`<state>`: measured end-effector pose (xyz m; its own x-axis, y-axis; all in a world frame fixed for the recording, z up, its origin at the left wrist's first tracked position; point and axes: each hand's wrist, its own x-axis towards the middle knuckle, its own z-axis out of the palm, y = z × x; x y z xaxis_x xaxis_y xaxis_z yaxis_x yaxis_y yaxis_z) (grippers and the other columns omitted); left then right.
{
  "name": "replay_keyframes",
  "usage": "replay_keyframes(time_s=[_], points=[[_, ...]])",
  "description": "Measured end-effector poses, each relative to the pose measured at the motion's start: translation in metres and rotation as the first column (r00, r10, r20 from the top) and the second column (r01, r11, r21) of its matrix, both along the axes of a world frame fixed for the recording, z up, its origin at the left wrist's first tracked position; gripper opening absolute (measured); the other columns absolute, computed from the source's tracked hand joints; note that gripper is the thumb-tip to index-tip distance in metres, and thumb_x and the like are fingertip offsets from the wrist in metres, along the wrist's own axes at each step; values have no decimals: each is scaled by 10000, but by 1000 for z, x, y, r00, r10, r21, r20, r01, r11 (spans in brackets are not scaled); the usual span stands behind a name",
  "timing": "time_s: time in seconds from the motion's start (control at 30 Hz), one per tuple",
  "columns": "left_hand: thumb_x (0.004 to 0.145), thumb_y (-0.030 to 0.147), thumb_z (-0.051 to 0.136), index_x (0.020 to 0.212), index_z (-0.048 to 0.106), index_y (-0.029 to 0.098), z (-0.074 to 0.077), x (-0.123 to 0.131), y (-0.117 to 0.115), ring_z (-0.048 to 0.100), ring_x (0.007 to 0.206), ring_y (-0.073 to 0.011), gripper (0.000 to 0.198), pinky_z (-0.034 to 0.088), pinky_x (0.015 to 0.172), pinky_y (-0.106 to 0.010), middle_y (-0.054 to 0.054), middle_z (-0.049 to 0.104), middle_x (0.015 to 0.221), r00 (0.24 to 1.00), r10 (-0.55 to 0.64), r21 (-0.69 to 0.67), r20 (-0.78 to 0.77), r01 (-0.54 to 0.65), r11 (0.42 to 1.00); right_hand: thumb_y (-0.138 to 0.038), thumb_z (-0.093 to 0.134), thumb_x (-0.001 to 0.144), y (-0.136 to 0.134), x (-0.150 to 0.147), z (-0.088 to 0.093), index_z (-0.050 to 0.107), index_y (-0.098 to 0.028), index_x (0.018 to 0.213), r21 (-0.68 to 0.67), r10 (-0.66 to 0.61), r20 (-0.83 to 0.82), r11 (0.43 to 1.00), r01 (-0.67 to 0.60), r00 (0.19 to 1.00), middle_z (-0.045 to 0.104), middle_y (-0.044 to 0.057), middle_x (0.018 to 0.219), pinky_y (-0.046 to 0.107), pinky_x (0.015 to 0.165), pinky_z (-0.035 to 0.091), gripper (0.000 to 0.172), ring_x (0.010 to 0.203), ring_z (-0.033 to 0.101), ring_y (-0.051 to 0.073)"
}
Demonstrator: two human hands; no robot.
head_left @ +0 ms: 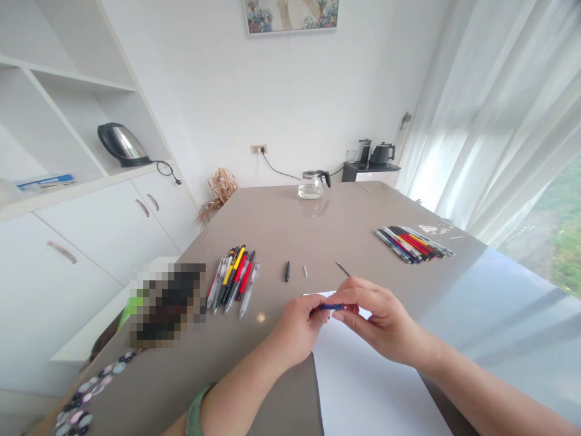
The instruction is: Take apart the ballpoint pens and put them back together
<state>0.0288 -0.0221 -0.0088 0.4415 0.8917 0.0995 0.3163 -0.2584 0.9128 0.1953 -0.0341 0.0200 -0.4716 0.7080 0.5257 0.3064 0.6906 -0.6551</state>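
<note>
My left hand (297, 327) is closed around a dark blue pen barrel (331, 307) above the top of the white paper (372, 381). The barrel's open end points right, toward my right hand (388, 321). Thumb and fingers of that hand pinch close to this end; whether they grip the barrel or a small part at it, I cannot tell. Beyond my right fingers shows a thin dark pen refill (342, 268), its lower end hidden by the hand. A black pen tip piece (287, 271) and a small spring (305, 271) lie on the table ahead of my left hand.
Several pens (233, 278) lie bunched at the left, and another row of pens (412, 243) at the right. A glass pot (311, 184) with clear liquid stands at the table's far end. White scraps (434, 229) and a beaded strand (86, 396) lie near the edges.
</note>
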Motion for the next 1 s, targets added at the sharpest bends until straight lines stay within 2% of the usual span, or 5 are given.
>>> replay_keyframes(time_s=[0.37, 0.63, 0.73, 0.9, 1.0], points=[[803, 278, 415, 849, 599, 181, -5, -1, 2, 486, 679, -144, 213, 362, 602, -235, -9, 571, 724, 1000, -15, -21, -15, 14, 1000, -211, 499, 785, 0, -3, -3, 574, -199, 872, -150, -111, -9, 983, 109, 994, 589, 30, 718, 251, 572, 411, 116, 646, 521, 125], [793, 336, 447, 942, 589, 168, 1, -5, 7, 535, 718, -154, 266, 399, 650, -253, -35, 606, 772, 982, 163, -50, 91, -159, 986, -334, 554, 733, 18, 6, -12, 567, -164, 892, -543, -381, -291, 821, 176, 877, 530, 4, 651, 247, 484, 418, 233, 518, 472, 96], [793, 376, 449, 1018, 566, 178, 2, -7, 7, 551, 687, -145, 322, 410, 636, -253, -36, 615, 766, 958, 250, -58, 138, -244, 968, -354, 588, 703, 24, 7, -17, 609, -138, 858, -691, -390, -405, 723, 3, 827, 554, 24, 676, 252, 514, 440, 267, 533, 475, 92], [783, 371, 482, 1001, 547, 157, 2, -8, 8, 559, 679, -136, 311, 423, 621, -245, -49, 614, 783, 904, 331, -54, 272, -329, 943, -244, 602, 710, 25, 2, -29, 626, -112, 782, -853, -368, -489, 391, -345, 791, 574, 38, 697, 209, 549, 460, 152, 552, 503, 67], [783, 348, 495, 978, 551, 151, 4, -8, 7, 559, 687, -130, 283, 430, 651, -249, -49, 614, 790, 914, 280, -34, 294, -283, 959, -177, 572, 730, 24, -2, -36, 621, -102, 775, -873, -354, -483, 269, -407, 801, 572, 40, 697, 192, 552, 462, 100, 554, 509, 61]])
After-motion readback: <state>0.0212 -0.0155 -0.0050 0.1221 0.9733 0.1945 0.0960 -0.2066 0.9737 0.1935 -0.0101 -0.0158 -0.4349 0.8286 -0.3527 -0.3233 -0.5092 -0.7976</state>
